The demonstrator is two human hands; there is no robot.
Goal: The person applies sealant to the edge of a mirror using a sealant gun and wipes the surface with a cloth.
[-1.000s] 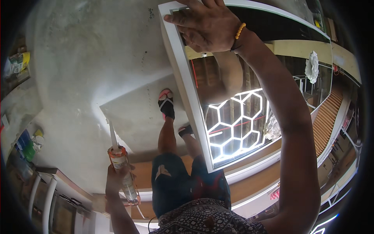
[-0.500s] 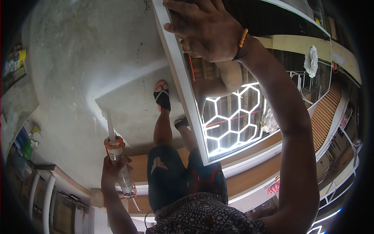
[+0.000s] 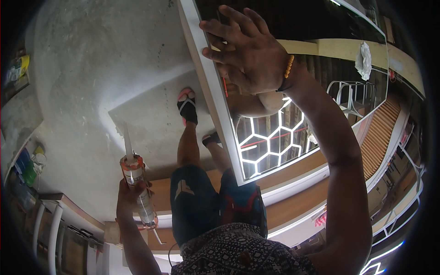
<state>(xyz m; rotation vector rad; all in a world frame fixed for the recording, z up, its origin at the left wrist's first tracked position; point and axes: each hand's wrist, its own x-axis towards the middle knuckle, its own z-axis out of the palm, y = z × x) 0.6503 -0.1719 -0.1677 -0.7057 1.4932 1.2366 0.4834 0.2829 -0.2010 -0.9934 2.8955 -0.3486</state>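
Note:
My left hand [image 3: 129,195] is closed around a caulking gun [image 3: 147,221] with a sealant cartridge in it. Its pale nozzle [image 3: 128,140] points up and away from me. On the right, a large mirror [image 3: 293,75] with a white edge [image 3: 207,87] reflects glowing hexagonal lights. My right hand [image 3: 256,57] lies with fingers spread against or just over the mirror face, close to that edge; whether the palm presses on the glass cannot be made out. A crumpled white paper or cloth [image 3: 363,61] shows on the mirror's far right part.
Below the mirror runs a brown and white bench or counter [image 3: 293,195]. A cabinet [image 3: 68,208] with white rails stands at the lower left. Coloured bottles or packs [image 3: 30,167] sit at the left rim. My sandalled foot [image 3: 186,105] is on the grey concrete floor [image 3: 105,59].
My right hand has shifted down and a little right along the mirror, its fingers spreading wider. The reflected lights have shifted. The caulking gun stays in my left hand.

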